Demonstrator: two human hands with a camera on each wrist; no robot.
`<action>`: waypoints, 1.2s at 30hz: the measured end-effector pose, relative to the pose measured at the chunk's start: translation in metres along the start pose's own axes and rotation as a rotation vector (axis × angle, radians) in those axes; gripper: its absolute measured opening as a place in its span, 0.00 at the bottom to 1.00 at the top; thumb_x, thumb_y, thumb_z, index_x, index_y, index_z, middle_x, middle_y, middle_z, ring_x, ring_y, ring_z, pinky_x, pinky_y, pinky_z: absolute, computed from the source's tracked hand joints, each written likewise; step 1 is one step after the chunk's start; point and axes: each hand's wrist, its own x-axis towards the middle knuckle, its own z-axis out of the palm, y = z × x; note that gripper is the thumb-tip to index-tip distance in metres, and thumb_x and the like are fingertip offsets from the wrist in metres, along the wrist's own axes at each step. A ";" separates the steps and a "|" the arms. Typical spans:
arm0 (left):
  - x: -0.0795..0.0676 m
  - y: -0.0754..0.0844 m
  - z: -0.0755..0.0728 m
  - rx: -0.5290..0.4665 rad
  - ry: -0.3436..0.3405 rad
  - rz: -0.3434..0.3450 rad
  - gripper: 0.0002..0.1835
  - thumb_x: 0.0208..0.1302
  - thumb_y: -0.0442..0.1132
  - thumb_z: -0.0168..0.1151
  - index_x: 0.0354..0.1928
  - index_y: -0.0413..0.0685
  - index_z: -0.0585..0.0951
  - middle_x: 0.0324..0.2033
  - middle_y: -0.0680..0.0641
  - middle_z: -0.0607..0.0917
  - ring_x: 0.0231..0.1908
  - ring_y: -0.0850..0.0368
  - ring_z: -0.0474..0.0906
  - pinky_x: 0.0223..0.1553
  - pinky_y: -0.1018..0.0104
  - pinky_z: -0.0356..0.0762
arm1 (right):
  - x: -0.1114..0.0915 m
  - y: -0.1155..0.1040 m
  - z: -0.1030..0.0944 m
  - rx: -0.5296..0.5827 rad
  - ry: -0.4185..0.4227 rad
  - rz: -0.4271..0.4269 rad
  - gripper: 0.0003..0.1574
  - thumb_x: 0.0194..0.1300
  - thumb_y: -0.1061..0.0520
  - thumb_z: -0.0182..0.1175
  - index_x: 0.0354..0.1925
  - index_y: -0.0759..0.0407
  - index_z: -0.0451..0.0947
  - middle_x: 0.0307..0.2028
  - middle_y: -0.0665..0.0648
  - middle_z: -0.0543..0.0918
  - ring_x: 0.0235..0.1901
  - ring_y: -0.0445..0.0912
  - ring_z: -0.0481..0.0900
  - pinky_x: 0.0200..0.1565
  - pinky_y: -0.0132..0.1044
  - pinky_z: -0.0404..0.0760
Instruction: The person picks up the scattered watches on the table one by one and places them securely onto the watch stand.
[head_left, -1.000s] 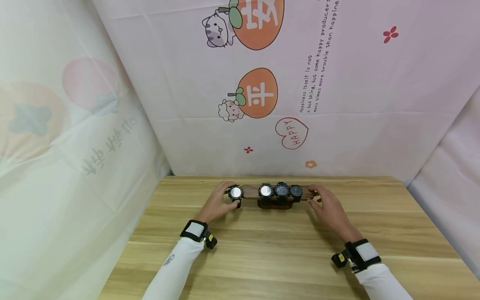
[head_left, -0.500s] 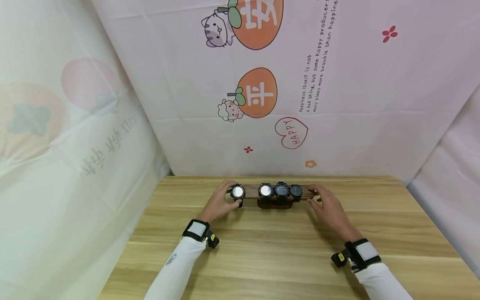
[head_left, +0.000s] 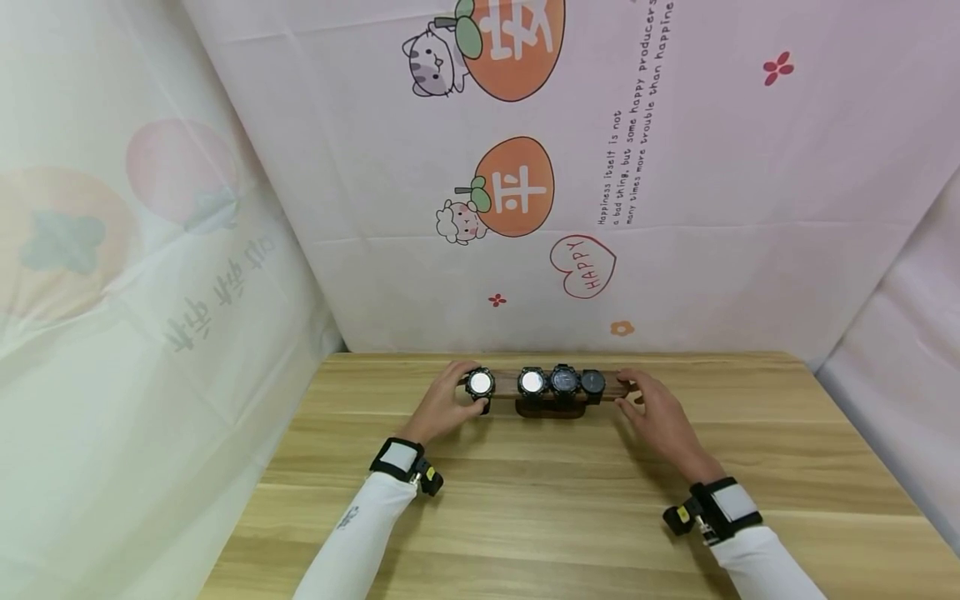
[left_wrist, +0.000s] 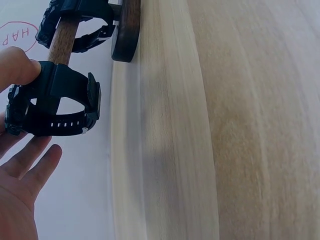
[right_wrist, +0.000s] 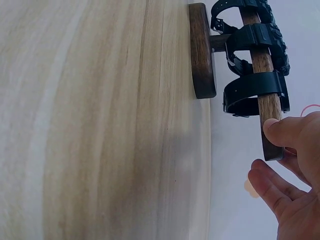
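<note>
A wooden watch stand has a horizontal bar [head_left: 506, 384] on a dark base [head_left: 550, 410] at the table's far side. My left hand [head_left: 441, 406] grips a black watch [head_left: 481, 382] at the bar's left end. In the left wrist view this watch's buckled strap [left_wrist: 65, 125] loops around the bar, my thumb pressing its upper side. Three more black watches hang on the bar: one with a bright face [head_left: 532, 382], a dark one [head_left: 564, 380] and a plainer one [head_left: 592, 382]. My right hand [head_left: 663, 422] holds the bar's right end [right_wrist: 270, 127], thumb on one side, fingers behind.
The light wood table [head_left: 555, 508] stretches in front of the stand. A printed white cloth [head_left: 420, 292] hangs right behind it, with more white cloth along both sides. Each wrist carries a strapped camera.
My left hand has slid the leftmost watch a little to the right along the bar, toward the others. The right hand and the stand have stayed in place.
</note>
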 end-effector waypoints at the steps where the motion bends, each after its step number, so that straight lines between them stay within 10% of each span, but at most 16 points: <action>1: 0.000 0.000 0.000 -0.002 -0.001 0.002 0.36 0.54 0.48 0.71 0.65 0.50 0.70 0.62 0.44 0.73 0.60 0.54 0.68 0.61 0.51 0.69 | 0.000 0.000 0.000 0.002 -0.003 0.004 0.30 0.62 0.61 0.65 0.61 0.64 0.69 0.51 0.63 0.77 0.48 0.55 0.75 0.43 0.52 0.81; 36: 0.009 0.010 0.012 -0.035 -0.009 0.033 0.37 0.54 0.44 0.71 0.66 0.46 0.69 0.62 0.46 0.70 0.58 0.55 0.69 0.59 0.55 0.72 | 0.000 -0.005 -0.003 0.003 -0.017 0.030 0.31 0.63 0.61 0.63 0.63 0.66 0.67 0.52 0.65 0.77 0.48 0.57 0.76 0.42 0.53 0.82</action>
